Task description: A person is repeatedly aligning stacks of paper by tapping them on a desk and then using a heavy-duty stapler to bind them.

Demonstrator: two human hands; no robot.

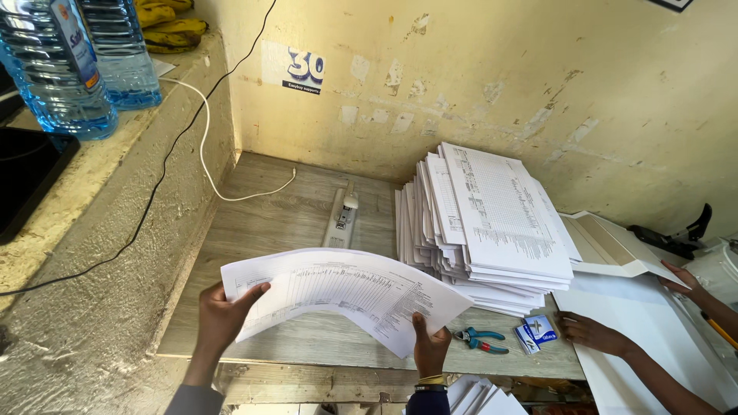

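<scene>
While my left hand (pixel 221 315) and right hand (pixel 430 346) clamp the sheets (pixel 346 288) at lower centre, the stack (pixel 492 223) sits right of centre.

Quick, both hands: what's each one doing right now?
Left hand: closed on the left edge of the white printed paper sheets.
Right hand: closed on their bottom right edge.

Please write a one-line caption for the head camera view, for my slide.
Both hands, left hand and right hand, hold a printed sheet set over a wooden table, beside a paper stack.
</scene>
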